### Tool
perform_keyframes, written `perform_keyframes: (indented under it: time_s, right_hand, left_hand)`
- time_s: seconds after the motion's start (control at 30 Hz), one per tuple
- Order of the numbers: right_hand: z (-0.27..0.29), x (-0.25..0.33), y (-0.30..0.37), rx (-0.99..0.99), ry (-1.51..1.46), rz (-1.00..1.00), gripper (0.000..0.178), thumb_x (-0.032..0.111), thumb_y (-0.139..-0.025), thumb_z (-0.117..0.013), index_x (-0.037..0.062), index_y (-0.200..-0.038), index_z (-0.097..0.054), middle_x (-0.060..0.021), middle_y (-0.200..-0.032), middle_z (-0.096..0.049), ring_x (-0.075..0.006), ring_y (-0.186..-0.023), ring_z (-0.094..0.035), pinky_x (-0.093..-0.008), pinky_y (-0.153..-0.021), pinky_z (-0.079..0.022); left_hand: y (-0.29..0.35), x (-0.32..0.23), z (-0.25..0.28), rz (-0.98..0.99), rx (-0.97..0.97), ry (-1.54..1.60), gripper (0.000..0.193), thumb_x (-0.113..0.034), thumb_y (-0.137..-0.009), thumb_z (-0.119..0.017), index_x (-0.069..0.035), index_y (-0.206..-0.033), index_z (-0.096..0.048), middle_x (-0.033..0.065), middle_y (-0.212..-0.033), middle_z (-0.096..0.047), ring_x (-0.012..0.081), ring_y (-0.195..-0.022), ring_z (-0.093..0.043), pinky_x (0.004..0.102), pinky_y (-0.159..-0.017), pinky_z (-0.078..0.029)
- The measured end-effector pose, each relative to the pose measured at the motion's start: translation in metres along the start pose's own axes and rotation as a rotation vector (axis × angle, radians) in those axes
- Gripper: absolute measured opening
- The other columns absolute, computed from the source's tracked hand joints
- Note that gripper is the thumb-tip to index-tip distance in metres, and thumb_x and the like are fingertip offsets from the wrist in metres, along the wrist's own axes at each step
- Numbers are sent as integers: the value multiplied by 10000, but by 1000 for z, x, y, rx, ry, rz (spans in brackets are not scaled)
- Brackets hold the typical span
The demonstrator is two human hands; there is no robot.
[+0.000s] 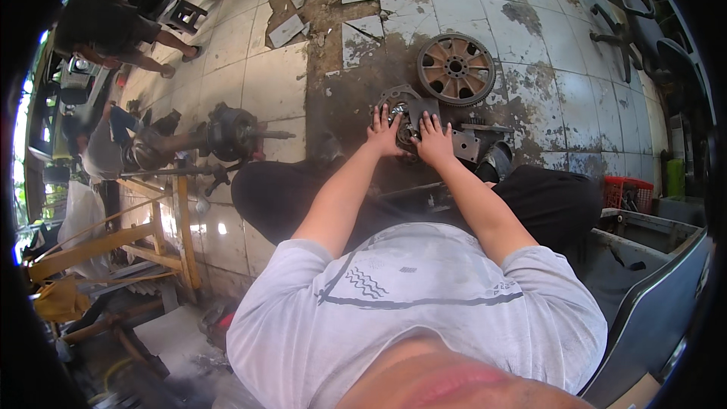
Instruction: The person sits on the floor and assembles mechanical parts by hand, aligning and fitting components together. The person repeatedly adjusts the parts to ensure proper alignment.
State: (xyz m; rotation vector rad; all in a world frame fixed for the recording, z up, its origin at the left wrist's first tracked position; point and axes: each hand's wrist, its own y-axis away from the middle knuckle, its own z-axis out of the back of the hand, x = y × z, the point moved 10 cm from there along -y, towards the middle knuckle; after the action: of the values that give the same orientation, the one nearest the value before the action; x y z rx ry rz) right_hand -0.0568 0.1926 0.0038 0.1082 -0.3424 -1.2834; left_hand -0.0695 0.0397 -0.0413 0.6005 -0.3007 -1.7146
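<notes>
In front of my folded legs, a dark metal housing (398, 94) lies on the floor, with a shiny round part in its middle. My left hand (385, 135) rests on the housing's left side, fingers spread. On the other side my right hand (435, 141) lies with its fingers stretched out over the metal. Neither hand is wrapped around anything. Just beyond, to the right, a large toothed flywheel (439, 68) lies flat, rusty brown with a spoked face. A metal plate with holes (466, 146) sits beside my right hand.
At left, a greasy axle-like assembly (231, 132) stands near a wooden frame (184, 231). Farther left are another person (113, 23) and a small stool (184, 15). Broken tiles (288, 30) lie ahead. On the right are a red crate (627, 195) and a metal cabinet (651, 288).
</notes>
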Motion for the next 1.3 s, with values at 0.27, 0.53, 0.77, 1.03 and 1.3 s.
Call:
perform_keyframes:
  time_s: [0.27, 0.53, 0.77, 1.03, 1.3]
  right_hand:
    - [3, 5, -4, -72, 10, 39, 775, 567, -1056, -500, 86, -1652, -381, -63, -1791, -183, -297, -1647, -168, -659, -1279, -149]
    - [11, -1, -12, -148, -15, -1, 742, 522, -1027, -586, 123, -1632, -424, -60, -1758, -284, -284, -1616, -269, -661, -1257, -234]
    - [20, -62, -39, 54, -602, -263, 505, 360, -882, -778, 90, -1308, -740, -138, -1341, -723, -393, -1238, -670, -465, -1057, -540]
    - [-62, -149, -31, -102, -1192, -674, 455, 240, -887, -712, -14, -1264, -734, -210, -1221, -747, -360, -1122, -713, -445, -923, -531]
    - [-95, -141, -29, -37, -1272, -664, 437, 220, -853, -706, 23, -1239, -764, -175, -1209, -765, -349, -1101, -724, -430, -931, -530]
  left_hand:
    - [-4, 4, 4, -2, -9, -27, 1516, -839, -574, -853, -288, -1734, -46, 197, -1754, 257, 477, -1580, 290, 771, -1179, -222]
    - [0, 0, 10, 6, 9, -4, 1508, -816, -587, -863, -288, -1733, -36, 200, -1754, 255, 462, -1589, 279, 764, -1190, -214]
    - [5, 17, -5, 33, -5, 24, 1526, -820, -572, -871, -293, -1733, -32, 180, -1755, 265, 451, -1588, 287, 766, -1194, -199]
    - [2, 8, 1, 3, 0, 6, 1546, -844, -562, -858, -276, -1735, -25, 192, -1743, 291, 453, -1586, 294, 740, -1214, -178]
    - [6, 6, 20, -25, -187, 103, 1306, -743, -665, -866, -232, -1701, -258, 152, -1788, 43, 398, -1639, 101, 686, -1250, -160]
